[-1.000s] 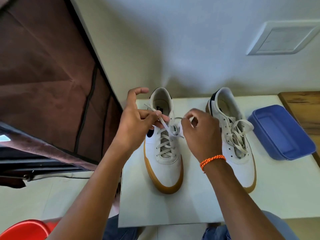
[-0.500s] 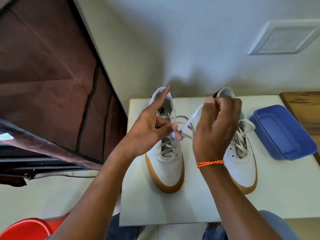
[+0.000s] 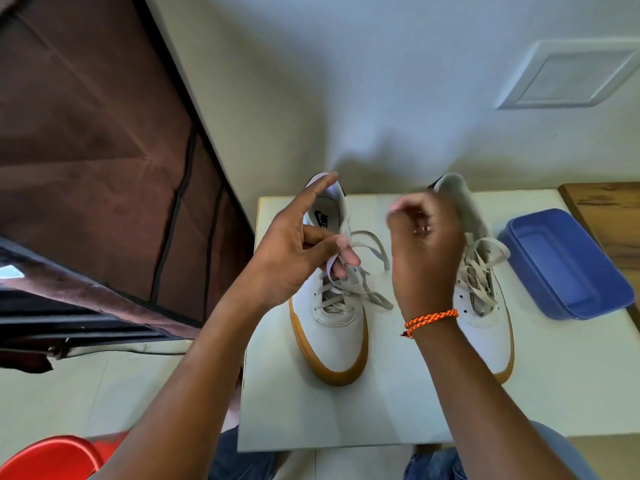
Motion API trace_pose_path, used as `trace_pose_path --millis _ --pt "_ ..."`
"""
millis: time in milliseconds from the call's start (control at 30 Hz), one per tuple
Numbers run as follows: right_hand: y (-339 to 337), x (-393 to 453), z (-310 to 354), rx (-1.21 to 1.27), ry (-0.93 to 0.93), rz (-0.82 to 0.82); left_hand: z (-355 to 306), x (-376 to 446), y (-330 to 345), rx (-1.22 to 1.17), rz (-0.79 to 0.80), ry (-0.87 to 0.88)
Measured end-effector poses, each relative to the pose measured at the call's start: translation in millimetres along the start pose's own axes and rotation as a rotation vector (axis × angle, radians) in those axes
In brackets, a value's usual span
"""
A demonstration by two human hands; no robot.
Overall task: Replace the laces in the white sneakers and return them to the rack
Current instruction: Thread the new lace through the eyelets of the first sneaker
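Two white sneakers with tan gum soles stand side by side on a small white table, toes toward me. Over the left sneaker, my left hand pinches a loop of its white lace between thumb and fingers, index finger pointing up. My right hand hovers between the shoes with fingers curled; it is blurred, and whether a lace end is in it is unclear. The right sneaker, partly behind my right wrist, carries a tied lace.
A blue plastic lid or tray lies on the table's right side, next to a wooden surface. A brown fabric-covered rack stands to the left. A red object sits at the bottom left. A wall rises behind the table.
My right hand has dropped from pulling the lace up and back, and the lace loop now lies slack beside the left sneaker's tongue. My left hand keeps its pinch.
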State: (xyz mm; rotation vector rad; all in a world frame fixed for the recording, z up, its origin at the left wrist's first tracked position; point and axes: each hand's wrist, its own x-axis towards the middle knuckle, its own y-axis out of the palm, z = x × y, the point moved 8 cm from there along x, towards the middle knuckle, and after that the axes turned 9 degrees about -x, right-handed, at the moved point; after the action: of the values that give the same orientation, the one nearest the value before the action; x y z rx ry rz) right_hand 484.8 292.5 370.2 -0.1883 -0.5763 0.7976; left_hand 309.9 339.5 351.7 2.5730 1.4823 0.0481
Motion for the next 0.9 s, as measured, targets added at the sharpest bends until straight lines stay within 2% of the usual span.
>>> trace_pose_path --millis 100,200,300,367,533,633,733,900 --pt "30.8 -14.7 -7.2 -0.029 0.080 0.258 2.3 0.0 0.7 -0.003 -0.012 -0.005" --pt "41.7 -22.8 -7.2 0.054 0.110 0.342 1.0 -0.9 -1.6 0.051 -0.039 0.010" --pt "44.8 -21.9 -11.2 0.132 0.154 0.355 1.1 -0.6 -3.9 0.089 -0.053 0.011" --pt "43.8 -21.6 -11.1 0.076 0.112 0.341 0.6 0.4 -11.1 0.115 -0.104 0.005" --pt "37.2 -21.6 -2.5 -0.151 -0.027 0.291 0.4 -0.4 -54.9 0.354 -0.424 0.029" --pt "40.5 -26.2 2.8 -0.240 -0.071 0.310 4.3 -4.2 -67.6 0.432 -0.518 -0.038" --pt "41.2 -30.3 8.8 -0.290 -0.095 0.305 13.7 -3.5 -72.9 0.477 -0.519 -0.144" --pt "46.5 -38.1 24.8 -0.544 -0.243 0.266 25.1 -2.5 -67.3 0.565 -0.402 -0.248"
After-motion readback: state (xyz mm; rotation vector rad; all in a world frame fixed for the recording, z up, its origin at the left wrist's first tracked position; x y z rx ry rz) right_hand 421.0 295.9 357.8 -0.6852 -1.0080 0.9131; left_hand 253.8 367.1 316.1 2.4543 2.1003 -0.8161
